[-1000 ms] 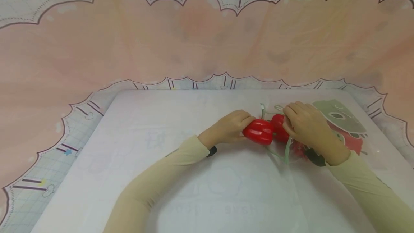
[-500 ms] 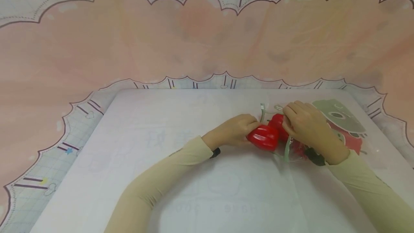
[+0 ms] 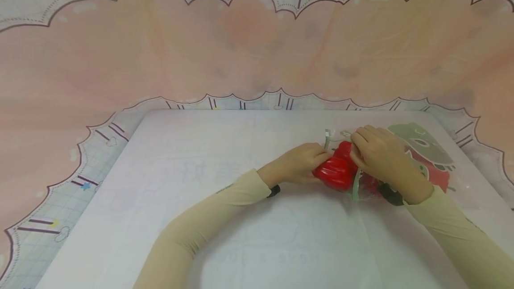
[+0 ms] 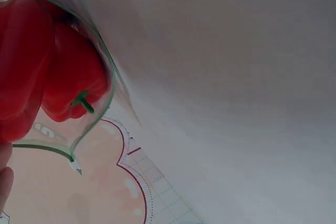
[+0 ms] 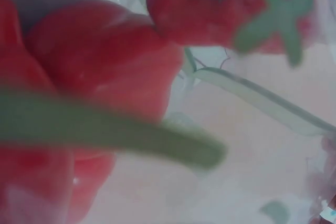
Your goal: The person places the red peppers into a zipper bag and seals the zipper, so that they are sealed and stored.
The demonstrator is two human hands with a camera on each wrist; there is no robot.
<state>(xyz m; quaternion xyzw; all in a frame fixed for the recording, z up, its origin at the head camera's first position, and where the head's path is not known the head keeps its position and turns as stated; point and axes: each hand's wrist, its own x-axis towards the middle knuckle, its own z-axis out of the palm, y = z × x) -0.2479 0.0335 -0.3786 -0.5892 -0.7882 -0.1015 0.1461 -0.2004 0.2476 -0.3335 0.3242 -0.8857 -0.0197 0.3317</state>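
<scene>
A person in beige sleeves works at a white table (image 3: pixel 168 200) backed by a pink scalloped cloth. The left hand (image 3: pixel 297 163) curls its fingers around a glossy red bell pepper (image 3: pixel 336 172), pushing it into the mouth of a clear plastic bag (image 3: pixel 425 164) with a green-edged opening. The right hand (image 3: pixel 379 157) pinches the bag's upper rim, fingers bent over it, holding the mouth apart. A second red pepper (image 4: pixel 71 77) with a short green stem already sits inside, touching the first.

Done well, this likely means keeping the opening wide and easing the pepper in end-first, so the thin film does not snag.

The bag's near edge is hard to trace against the table. The right wrist view is badly blurred. The left fingertips are mostly hidden behind the pepper.
</scene>
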